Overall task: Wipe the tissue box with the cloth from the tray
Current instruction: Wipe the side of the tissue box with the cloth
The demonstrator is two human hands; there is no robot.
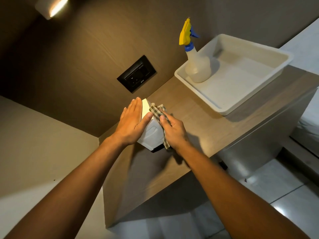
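The white tissue box [149, 133] sits near the bench [198, 128] edge. The left hand [132, 124] lies flat and open against its left side, while the right hand [173, 131] presses a gripped checked cloth [156, 112] onto its top. A spray bottle [196, 61] stands in the tray [250, 87] further along.

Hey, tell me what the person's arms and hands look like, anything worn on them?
Both forearms are bare as far as the picture shows: no sleeves in view. The left hand and right hand wear no gloves, and no watch, bracelet or ring is visible on either. Nails look short and unpainted where they show.
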